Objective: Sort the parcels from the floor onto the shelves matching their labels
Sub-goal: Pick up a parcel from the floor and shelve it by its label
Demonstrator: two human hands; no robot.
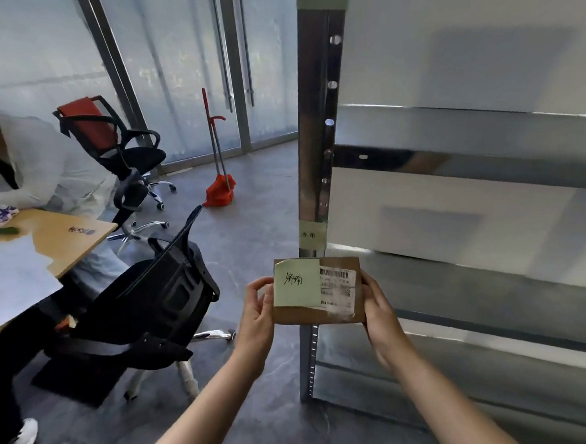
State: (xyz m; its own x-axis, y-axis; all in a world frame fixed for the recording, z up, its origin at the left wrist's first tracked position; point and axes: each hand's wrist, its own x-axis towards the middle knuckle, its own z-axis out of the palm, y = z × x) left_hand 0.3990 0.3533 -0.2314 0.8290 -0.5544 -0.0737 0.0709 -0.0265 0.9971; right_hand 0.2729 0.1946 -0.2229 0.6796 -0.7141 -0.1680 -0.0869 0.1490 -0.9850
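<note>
I hold a small brown cardboard parcel point(304, 315) up in front of me with both hands. My left hand point(256, 313) grips its left edge and my right hand point(379, 305) grips its right edge. A pale green note with handwritten characters covers the parcel's left half, and a white shipping label with a barcode covers the right. Just behind and above the parcel stands the metal shelf upright point(317, 134), which carries a pale green tag point(312, 235) with handwriting. The shelf levels point(469, 156) stretch off to the right.
A black office chair point(159, 298) stands close on my left, by a wooden table point(62, 236) where a seated person in a white top point(37, 165) works. A red-backed chair point(108, 137) and a red broom with dustpan point(219, 188) stand near the glass wall.
</note>
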